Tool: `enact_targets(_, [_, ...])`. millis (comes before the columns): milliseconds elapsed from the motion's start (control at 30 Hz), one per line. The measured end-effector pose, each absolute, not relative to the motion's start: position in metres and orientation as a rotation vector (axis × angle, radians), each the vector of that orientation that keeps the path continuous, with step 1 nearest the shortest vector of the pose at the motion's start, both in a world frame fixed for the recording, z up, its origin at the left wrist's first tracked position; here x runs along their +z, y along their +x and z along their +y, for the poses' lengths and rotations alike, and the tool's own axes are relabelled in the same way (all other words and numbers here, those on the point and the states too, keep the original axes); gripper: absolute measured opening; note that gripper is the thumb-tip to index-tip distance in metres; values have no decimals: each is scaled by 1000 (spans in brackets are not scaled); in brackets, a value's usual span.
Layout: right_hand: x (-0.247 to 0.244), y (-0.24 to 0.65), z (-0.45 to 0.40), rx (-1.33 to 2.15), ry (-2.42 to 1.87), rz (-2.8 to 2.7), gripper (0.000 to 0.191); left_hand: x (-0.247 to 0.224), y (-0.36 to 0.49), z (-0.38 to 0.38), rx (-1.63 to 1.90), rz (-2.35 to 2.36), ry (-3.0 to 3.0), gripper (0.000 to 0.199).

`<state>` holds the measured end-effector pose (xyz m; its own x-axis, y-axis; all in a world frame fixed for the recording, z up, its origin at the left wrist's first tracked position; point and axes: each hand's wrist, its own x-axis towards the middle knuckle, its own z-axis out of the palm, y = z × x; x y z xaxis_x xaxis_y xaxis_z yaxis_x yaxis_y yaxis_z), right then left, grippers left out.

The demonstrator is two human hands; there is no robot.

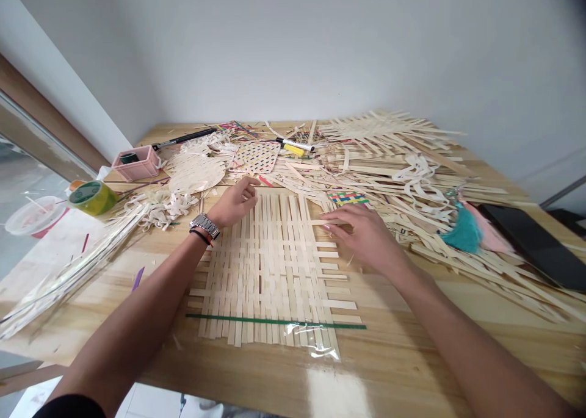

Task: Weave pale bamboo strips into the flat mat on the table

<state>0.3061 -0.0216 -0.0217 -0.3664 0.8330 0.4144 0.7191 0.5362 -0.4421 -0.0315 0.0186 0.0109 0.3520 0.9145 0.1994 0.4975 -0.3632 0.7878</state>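
Note:
A flat mat woven from pale bamboo strips [274, 265] lies on the wooden table in front of me, with loose strip ends sticking out on both sides. One green strip [274, 321] crosses it near the front edge, where clear shiny tape also shows. My right hand [361, 227] is closed at the mat's upper right, pinching the end of a crosswise bamboo strip [315, 222] between thumb and fingers. At the upper left corner rests my left hand [235, 203], wearing a metal watch, its fingers curled over the weave; what they grip is hidden.
Loose bamboo strips [366, 168] pile up behind and to the right, beside a teal tassel [464, 229] and a black phone [533, 244]. At left are a pink basket [137, 165], a tape roll [94, 198] and a plastic tub [36, 215]. Markers [295, 145] lie at the back.

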Motion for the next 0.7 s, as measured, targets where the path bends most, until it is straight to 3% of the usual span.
enact_targets(700, [-22,306,-22,323,-1240,-2157,18,-4,-52,29,779,1279,2218,47])
